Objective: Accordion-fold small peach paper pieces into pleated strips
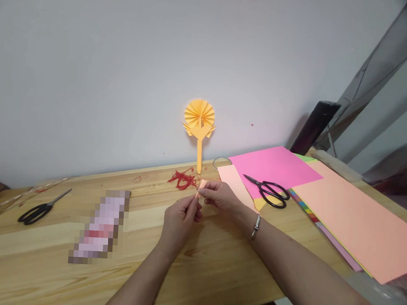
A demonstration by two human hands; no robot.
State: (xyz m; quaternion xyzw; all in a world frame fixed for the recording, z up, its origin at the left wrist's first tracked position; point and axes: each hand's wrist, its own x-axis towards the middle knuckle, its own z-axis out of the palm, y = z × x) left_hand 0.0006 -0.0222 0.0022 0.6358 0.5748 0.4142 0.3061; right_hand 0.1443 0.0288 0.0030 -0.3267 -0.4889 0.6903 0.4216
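Observation:
Both hands meet above the middle of the table around a small piece of peach paper (202, 184), narrow and apparently folded or rolled. My left hand (183, 214) pinches its lower end, fingers curled. From the right, my right hand (217, 195) grips the upper part between thumb and fingers. Just behind them lies a tangle of red string (184, 179). A yellow-orange paper fan flower (200, 116) on a paper stem leans upright against the wall.
Black-handled scissors (271, 190) rest on pink paper (277, 168) at the right, beside a stack of coloured sheets topped with peach paper (353, 215). A dark cylinder (316, 126) stands behind. Another pair of scissors (38, 212) and a blurred-out flat object (102, 227) lie left.

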